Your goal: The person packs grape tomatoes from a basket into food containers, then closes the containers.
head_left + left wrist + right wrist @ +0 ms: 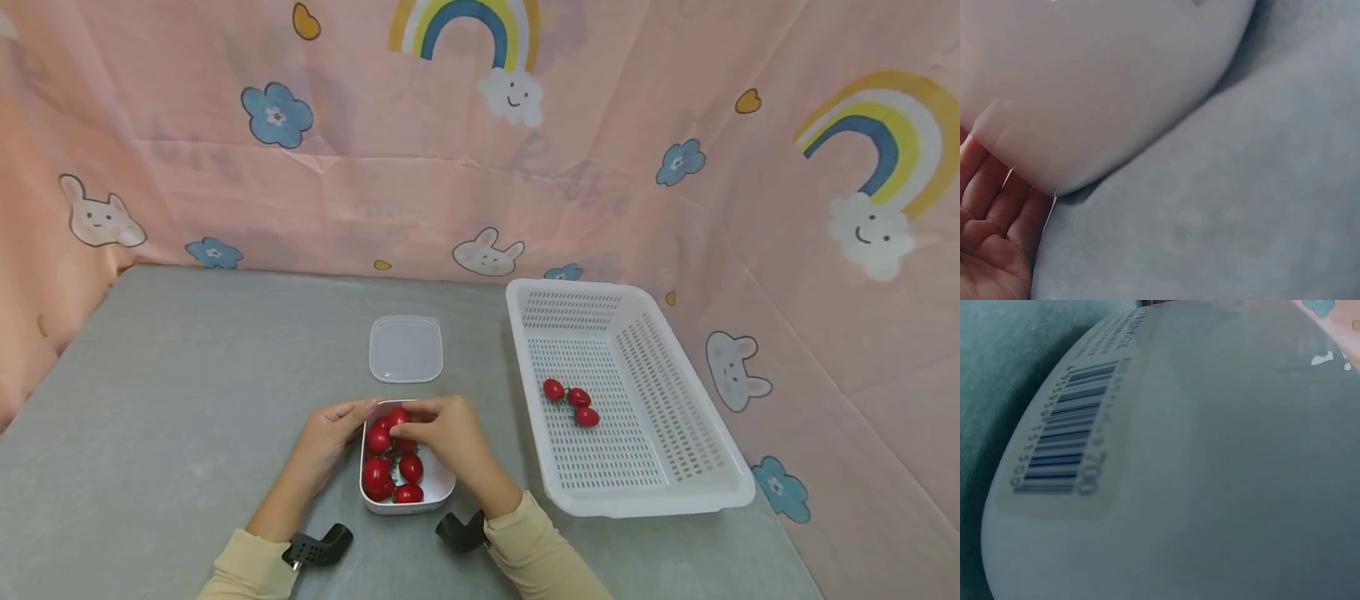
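Note:
A small white box (437,479) holds several red cherry tomatoes (377,476), some with green stems. My left hand (322,440) rests along the box's left side, its thumb near the rim. In the left wrist view its fingers (985,181) lie fairly straight against the white wall. Reaching over the far right corner, my right hand (450,433) pinches a cherry tomato (398,416) inside the box between thumb and fingers. The right wrist view is filled by the box wall (1210,456) with a barcode label (1066,431); no fingers can be made out there.
A translucent square lid (406,350) lies on the grey table (187,400) beyond the box. To the right stands a white perforated basket (645,504) with 3 cherry tomatoes (578,397) in it. A pink patterned cloth (360,192) hangs behind and at the sides.

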The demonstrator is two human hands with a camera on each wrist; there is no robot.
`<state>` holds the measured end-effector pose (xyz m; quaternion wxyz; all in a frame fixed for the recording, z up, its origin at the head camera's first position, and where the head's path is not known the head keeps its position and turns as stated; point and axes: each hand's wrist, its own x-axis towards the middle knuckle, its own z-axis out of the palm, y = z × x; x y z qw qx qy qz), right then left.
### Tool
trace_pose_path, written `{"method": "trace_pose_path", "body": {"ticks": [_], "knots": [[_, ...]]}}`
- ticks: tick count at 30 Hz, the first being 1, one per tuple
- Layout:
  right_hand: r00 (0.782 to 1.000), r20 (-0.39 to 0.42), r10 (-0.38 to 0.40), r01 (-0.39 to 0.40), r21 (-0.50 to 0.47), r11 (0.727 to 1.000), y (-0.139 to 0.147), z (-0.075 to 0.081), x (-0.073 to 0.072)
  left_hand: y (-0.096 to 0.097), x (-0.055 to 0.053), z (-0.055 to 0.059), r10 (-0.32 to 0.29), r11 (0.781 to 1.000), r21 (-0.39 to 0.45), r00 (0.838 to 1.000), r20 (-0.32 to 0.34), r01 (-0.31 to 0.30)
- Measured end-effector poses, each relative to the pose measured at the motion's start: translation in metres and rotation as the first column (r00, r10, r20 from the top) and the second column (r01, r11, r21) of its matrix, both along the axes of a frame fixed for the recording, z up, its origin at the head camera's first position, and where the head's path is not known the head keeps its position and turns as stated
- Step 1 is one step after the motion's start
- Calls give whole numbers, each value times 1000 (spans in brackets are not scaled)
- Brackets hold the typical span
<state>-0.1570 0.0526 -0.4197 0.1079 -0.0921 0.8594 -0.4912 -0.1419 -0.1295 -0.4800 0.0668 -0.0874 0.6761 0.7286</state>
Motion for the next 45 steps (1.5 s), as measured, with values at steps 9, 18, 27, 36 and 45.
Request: {"method": "trace_pose_path", "body": {"ticks": [9, 18, 27, 36, 45], "knots": [[997, -46, -61, 57, -77, 995, 8, 4, 5, 1, 1, 2, 7, 1000, 14, 1000, -21, -6], [989, -35, -140, 135, -120, 984, 28, 45, 13, -2, 0, 0, 14, 999, 32, 1000, 4, -14], [981, -9, -196, 191, -184, 964, 53, 73, 11, -2, 0, 0, 17, 999, 39, 1000, 13, -17], [963, -51, -265, 258, -110, 960, 97, 89, -11, -1, 1, 2, 13, 1000, 11, 1000, 16, -14], [961, -36, -274, 273, -24, 962, 139, 82, -39, -1, 0, -1, 18, 1000, 23, 1000, 18, -18]]}}
